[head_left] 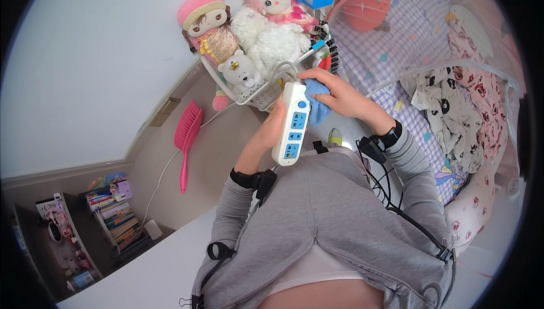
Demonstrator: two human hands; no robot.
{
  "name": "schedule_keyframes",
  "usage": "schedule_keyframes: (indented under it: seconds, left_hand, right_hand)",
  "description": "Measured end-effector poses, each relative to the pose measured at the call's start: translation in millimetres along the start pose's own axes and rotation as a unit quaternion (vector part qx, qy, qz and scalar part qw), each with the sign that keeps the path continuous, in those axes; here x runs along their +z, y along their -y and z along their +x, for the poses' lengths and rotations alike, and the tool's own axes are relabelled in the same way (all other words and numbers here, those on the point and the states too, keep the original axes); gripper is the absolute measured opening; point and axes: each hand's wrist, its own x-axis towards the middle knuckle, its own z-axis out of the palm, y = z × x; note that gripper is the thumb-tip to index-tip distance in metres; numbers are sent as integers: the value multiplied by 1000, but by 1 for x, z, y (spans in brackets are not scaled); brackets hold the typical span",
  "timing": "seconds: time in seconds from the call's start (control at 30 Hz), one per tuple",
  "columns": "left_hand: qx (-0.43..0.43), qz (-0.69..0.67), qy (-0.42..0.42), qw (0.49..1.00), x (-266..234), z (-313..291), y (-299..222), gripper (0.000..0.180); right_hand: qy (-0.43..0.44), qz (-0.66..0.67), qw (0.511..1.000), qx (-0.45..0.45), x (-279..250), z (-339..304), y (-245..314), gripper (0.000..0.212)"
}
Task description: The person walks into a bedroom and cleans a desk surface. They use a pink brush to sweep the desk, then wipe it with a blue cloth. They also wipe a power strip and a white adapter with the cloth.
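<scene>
My left hand (271, 126) is closed around the left side of a white power strip (293, 139) with blue sockets and a blue button. The strip stands nearly lengthwise in front of my lap, its socket face toward me. In my right hand (343, 94) is a blue cloth (319, 102), pressed against the strip's upper right side. Near my right fingertips a grey cord (281, 66) loops out of the strip's far end. The cloth partly hides the right fingers, and the left fingertips are behind the strip.
Beyond my hands, a white basket (249, 97) holds dolls and white plush toys (275, 39). A pink brush (188, 133) lies to the left, above a shelf of books (116, 218). On the right, a netted bed carries checked bedding (391, 42) and clothes (447, 116). Black cables (391, 198) hang beside my right arm.
</scene>
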Motion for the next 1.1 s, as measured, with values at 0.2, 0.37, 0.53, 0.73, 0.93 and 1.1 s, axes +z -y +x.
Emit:
schedule_keyframes:
  seconds: [0.2,0.37,0.53,0.73,0.93,1.1]
  left_hand:
    - [-43,33,17,998,1,0,-4,63]
    - [-29,70,-19,997,-1,-4,-5,63]
    - [-29,60,14,998,-3,-2,-5,65]
    - [-4,111,27,993,-5,-5,-2,66]
    - [-37,48,25,998,-2,-5,3,67]
    - [-37,28,-4,999,-3,-12,1,68]
  right_hand:
    - [53,36,992,106,2,3,3,40]
    - [51,61,996,33,1,6,1,34]
    - [62,31,994,85,2,4,0,35]
    - [65,60,996,24,1,3,-2,34]
    - [74,32,991,108,1,3,3,35]
    - [89,65,993,33,0,4,5,42]
